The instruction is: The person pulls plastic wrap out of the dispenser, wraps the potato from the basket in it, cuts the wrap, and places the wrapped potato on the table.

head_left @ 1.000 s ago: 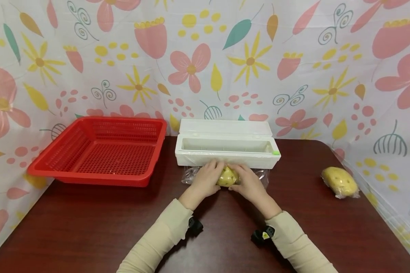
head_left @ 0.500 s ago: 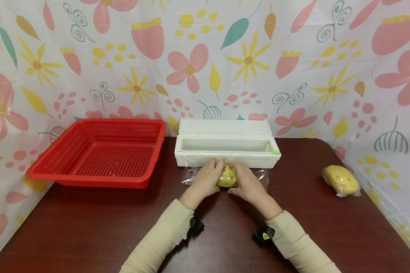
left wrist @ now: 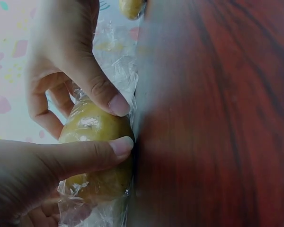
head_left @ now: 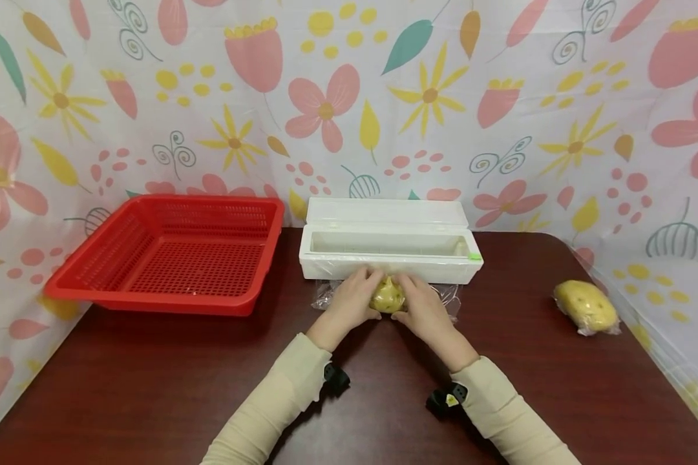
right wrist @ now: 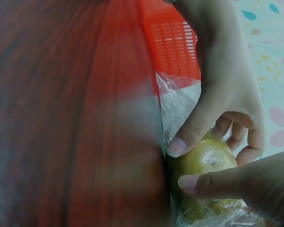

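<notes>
A yellow potato (head_left: 388, 296) lies on clear plastic wrap (head_left: 324, 294) just in front of a long white wrap box (head_left: 391, 267). My left hand (head_left: 350, 302) grips its left side, and my right hand (head_left: 428, 313) grips the right side. In the left wrist view both thumbs press the near face of the potato (left wrist: 97, 130), with film drawn over its surface. Fingers curl around the far side, partly hidden. Glossy film also covers the potato (right wrist: 213, 158) in the right wrist view, and loose wrap (right wrist: 179, 101) spreads out beyond it.
A red perforated basket (head_left: 151, 302) stands at the back left. Another potato (head_left: 586, 307), wrapped in film, lies near the table's right edge. The white box's lid (head_left: 386, 212) is raised against the floral curtain (head_left: 326, 148) behind the dark wooden table (head_left: 151, 381).
Both hands keep hold of the potato, with only slight shifts of the fingers. The potato has turned a little between them. The head view has shifted slightly.
</notes>
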